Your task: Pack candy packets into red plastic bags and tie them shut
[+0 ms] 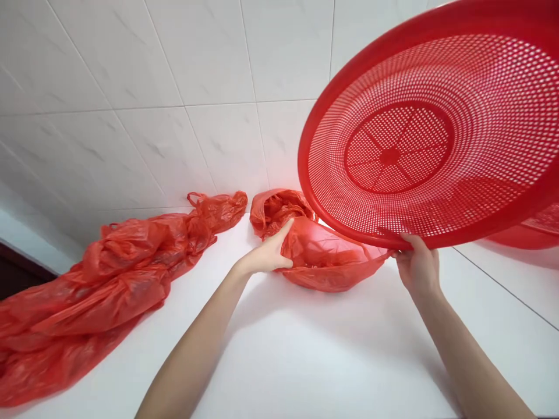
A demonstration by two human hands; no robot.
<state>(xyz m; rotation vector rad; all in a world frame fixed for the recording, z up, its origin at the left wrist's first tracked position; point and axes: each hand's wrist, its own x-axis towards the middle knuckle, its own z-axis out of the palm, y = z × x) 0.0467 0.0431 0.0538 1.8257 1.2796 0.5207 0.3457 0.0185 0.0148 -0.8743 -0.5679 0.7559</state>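
A large red plastic colander (391, 156) is tilted on its side, its perforated inside facing me. My right hand (419, 265) grips its lower rim, thumb over the edge, and the corner of a red plastic bag (332, 278) is at the same fingers. The bag's mouth is stretched wide below the colander. On the bag's left side my left hand (273, 250) holds the edge, thumb and a finger spread apart; its other fingers are hidden. Small bits inside the bag are too small to make out.
A long heap of crumpled red plastic bags (126, 285) lies on the white table (305, 361) at the left. Another bunched red bag (273, 206) sits against the tiled wall (218, 139). Part of another red basket (524, 235) shows at the right, behind the colander.
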